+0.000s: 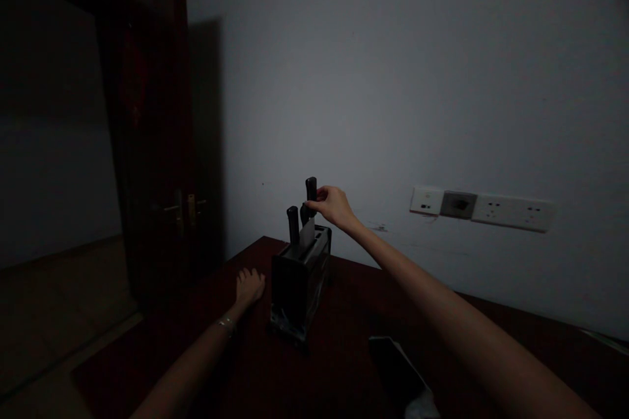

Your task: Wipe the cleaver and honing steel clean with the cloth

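Observation:
A dark knife block (289,291) stands on the dark red-brown table (339,353), close to the wall. My right hand (335,205) reaches over its top, with the fingers closed around the black handle of a knife (311,188). Part of a wide pale blade shows below that hand; its lower end is hidden in the block. Another black-handled knife (293,225) sits upright in the near slot, and a further dark handle (304,215) is partly covered. Left of the block, my left hand (250,286) rests on the tabletop, fingers spread, holding nothing.
A dark, flat-sided object (399,370) with something pale at its lower end lies at the front of the table, near my right forearm. Wall sockets (514,211) are to the right. A dark door (152,144) stands on the left, beyond the table's edge.

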Available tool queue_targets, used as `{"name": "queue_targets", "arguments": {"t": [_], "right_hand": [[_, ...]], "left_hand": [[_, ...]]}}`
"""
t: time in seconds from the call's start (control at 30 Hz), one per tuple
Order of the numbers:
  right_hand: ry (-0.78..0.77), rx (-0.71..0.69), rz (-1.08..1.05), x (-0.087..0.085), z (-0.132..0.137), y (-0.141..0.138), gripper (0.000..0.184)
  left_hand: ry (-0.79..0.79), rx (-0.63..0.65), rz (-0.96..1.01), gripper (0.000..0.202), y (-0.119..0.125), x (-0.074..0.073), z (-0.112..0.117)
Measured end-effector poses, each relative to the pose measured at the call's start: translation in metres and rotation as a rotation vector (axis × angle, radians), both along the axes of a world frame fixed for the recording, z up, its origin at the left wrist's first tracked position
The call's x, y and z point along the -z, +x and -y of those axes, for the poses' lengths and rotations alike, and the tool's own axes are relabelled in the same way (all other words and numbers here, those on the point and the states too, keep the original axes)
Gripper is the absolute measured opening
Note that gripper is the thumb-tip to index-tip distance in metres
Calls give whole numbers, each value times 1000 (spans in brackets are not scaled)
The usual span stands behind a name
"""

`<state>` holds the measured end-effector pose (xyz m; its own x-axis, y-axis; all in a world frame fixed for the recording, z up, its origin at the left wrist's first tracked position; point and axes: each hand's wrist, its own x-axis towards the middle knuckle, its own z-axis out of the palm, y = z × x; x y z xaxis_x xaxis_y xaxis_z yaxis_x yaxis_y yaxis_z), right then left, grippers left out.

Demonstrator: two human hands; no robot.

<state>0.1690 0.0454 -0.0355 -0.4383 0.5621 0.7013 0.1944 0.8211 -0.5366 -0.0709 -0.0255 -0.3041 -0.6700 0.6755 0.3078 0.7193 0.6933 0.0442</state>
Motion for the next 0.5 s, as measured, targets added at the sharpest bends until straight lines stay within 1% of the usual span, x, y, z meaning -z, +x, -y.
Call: {"name": "queue_targets", "arguments": {"t": [0.3,0.5], "right_hand": [[54,9,-32,-36,4,4,22],[84,0,-49,-56,6,7,25]], "left_hand": [[13,8,-33,46,-1,3,-1],[21,9,-28,45,-2,4,-1]]}}
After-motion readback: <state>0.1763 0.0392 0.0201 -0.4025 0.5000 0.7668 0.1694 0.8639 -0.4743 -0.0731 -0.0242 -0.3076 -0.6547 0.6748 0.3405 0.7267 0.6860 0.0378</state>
